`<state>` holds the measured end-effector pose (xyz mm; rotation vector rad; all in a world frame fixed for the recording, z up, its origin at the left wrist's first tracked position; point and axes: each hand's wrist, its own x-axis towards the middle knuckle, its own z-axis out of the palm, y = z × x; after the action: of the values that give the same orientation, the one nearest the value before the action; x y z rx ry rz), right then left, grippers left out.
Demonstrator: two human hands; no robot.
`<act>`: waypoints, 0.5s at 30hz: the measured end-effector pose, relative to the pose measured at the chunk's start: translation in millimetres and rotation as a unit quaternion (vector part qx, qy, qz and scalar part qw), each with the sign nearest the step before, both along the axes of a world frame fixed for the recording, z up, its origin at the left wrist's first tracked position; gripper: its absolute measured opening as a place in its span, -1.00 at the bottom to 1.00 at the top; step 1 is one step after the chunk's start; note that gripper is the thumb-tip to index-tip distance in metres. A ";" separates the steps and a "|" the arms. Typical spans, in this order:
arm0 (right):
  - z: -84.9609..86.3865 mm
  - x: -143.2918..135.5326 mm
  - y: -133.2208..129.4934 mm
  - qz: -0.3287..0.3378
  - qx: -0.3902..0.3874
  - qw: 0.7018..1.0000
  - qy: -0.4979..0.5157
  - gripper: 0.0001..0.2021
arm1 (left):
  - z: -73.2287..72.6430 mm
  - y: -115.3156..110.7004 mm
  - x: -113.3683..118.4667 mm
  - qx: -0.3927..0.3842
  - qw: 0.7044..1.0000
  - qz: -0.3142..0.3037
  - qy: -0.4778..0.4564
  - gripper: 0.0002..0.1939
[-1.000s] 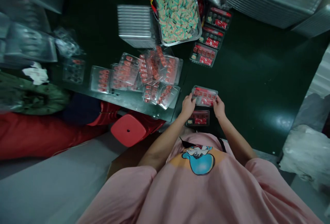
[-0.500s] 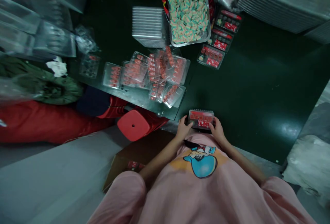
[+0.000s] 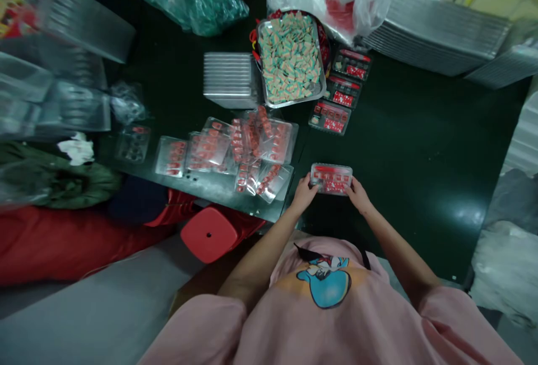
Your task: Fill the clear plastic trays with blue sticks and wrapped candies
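Between my two hands is a clear plastic case (image 3: 332, 179) with a row of red false nails, a red stick along its top edge and a red patterned piece with white spots. My left hand (image 3: 305, 192) grips its left end, and my right hand (image 3: 358, 193) grips its right end. Farther up the table, three similar filled cases (image 3: 330, 117) lie in an overlapping line. To the left, a loose heap of clear trays with red false nails (image 3: 252, 146) spreads along the table edge.
A metal tray (image 3: 323, 89) holds many small green-and-beige pieces. Beside it stands a stack of clear trays (image 3: 230, 80). More stacked plastic trays (image 3: 441, 23) and a green plastic bag (image 3: 202, 3) lie at the back. A red stool (image 3: 209, 234) stands below the table's left edge.
Both hands have carried the case forward, away from my body and farther over the table. The camera view has shifted, so the other things appear lower and slightly left.
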<state>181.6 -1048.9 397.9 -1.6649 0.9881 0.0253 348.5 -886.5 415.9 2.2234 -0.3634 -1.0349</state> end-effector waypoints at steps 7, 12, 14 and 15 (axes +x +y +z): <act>-8.0 72.8 -78.9 -0.113 -0.057 0.992 -0.021 -0.45 | 12.3 -64.3 67.6 -0.111 0.978 -0.034 -0.176 -0.31; -29.2 155.7 -114.9 -0.157 -0.027 0.986 -0.046 -0.47 | -8.0 -146.5 132.2 -0.138 0.977 0.011 -0.165 -0.34; -34.0 175.4 -118.3 -0.134 -0.044 0.988 -0.058 -0.50 | -18.4 -167.4 147.0 -0.129 0.981 0.022 -0.144 -0.33; -35.2 181.1 -118.5 -0.122 -0.053 0.989 -0.064 -0.51 | -22.5 -173.2 151.2 -0.119 0.983 0.025 -0.139 -0.34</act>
<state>362.6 -1167.4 362.8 -1.6091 1.1033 -0.2982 499.6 -1059.7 393.4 2.1474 -0.5210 -0.6176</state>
